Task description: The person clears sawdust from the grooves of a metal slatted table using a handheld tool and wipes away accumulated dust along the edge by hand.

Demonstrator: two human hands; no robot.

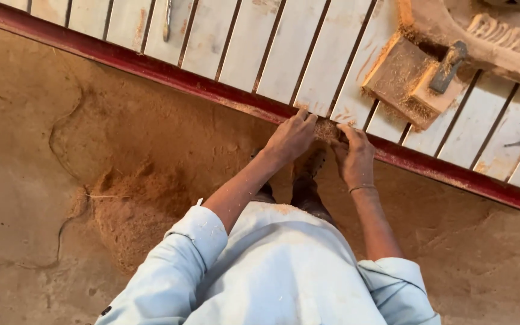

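Pale slatted wooden platform (308, 54) with dark gaps, edged by a red-painted metal rail (170, 75); sandy dirt floor (25, 138) below. Loose brown sawdust heap (133, 210) on floor, well left of hands. Small clump of brown sawdust (327, 129) on platform edge at rail, coarse, fibrous. Left hand (291, 137) and right hand (354, 155) cupped round clump from both sides, fingers curled, touching it.
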